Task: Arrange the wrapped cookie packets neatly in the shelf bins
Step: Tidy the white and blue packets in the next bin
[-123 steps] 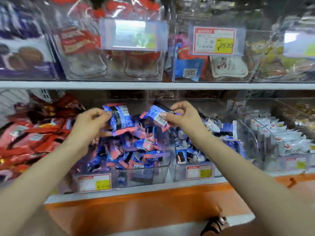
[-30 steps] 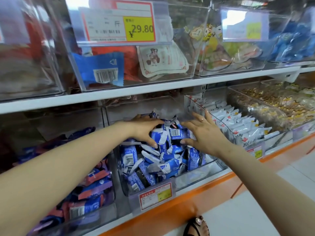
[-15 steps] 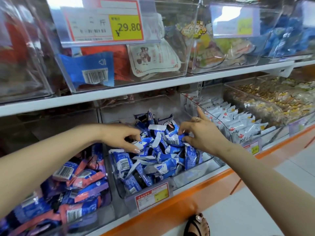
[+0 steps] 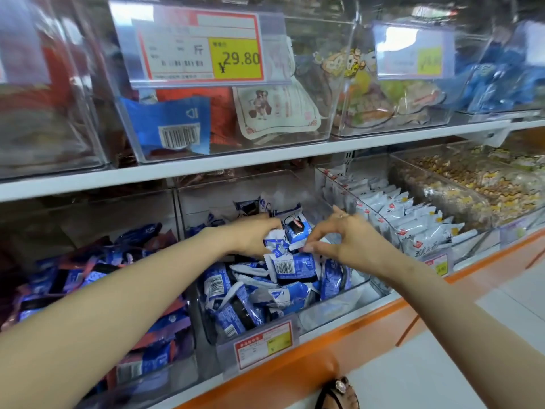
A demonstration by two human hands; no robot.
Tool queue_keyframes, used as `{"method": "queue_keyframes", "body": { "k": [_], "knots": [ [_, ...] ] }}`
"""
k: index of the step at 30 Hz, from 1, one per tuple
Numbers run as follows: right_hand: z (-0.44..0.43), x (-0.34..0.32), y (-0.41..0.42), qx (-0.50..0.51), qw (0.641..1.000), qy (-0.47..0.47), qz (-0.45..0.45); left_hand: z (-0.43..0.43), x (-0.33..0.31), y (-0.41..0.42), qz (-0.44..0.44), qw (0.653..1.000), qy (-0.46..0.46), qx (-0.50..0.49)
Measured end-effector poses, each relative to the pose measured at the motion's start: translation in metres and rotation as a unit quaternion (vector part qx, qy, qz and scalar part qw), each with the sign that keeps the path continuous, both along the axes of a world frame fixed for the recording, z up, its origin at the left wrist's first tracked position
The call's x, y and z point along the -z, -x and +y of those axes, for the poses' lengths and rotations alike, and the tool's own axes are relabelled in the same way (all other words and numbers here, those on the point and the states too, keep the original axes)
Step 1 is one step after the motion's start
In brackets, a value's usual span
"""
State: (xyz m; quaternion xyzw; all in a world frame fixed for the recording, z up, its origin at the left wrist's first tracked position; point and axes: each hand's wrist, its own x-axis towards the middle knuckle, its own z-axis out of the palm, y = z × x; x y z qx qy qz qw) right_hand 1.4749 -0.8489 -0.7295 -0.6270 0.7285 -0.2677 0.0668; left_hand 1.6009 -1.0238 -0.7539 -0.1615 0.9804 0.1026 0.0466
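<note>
1. Both hands are now at the middle bin [image 4: 330,314]. About four seconds ago they were one bin to the left, holding up the blue-and-pink packets [image 4: 88,278]. I take that bin as finished with, for now.
2. In the last half second the hands have closed in on each other. They were apart at the two flanks of the heap, and now they meet over its top, towards the back.
3. My left hand [image 4: 253,237] lies on the blue-and-white cookie packets [image 4: 265,293] with its fingers curled down into them. I cannot tell whether it grips one or only presses.
4. My right hand [image 4: 345,240] pinches the crimped lower edge of a small packet [image 4: 297,229] between thumb and forefinger. That packet stands almost upright at the crest of the heap, between the two hands.
5. The heap looks fuller at the back than it did a second ago. In front the packets still lie crosswise and tumbled behind the price label [image 4: 264,343].
6. My judgement is that sorting here has only begun. The white packets [image 4: 413,219] in the next bin to the right stand in rows, which is the order to aim for.
</note>
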Motion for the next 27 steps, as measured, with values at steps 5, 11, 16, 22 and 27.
{"method": "queue_keyframes", "body": {
  "k": [5,11,16,22,27],
  "knots": [
    [0.004,0.002,0.004,0.041,0.998,0.035,0.042,0.001,-0.02,-0.017,0.061,0.998,0.016,-0.031],
    [0.006,0.002,0.0,0.043,0.991,0.009,0.123,-0.01,-0.056,-0.074,0.096,0.992,-0.076,-0.031],
    [-0.001,-0.002,-0.008,0.024,0.991,0.016,0.128,-0.001,-0.062,-0.074,0.005,0.991,-0.13,-0.008],
    [0.001,-0.004,-0.003,0.044,0.996,0.002,0.077,0.011,-0.023,0.039,0.051,0.998,-0.046,-0.007],
    [-0.003,-0.01,0.001,0.052,0.997,0.048,0.025,0.005,0.003,0.065,0.03,0.996,0.036,-0.078]
  ]
}}
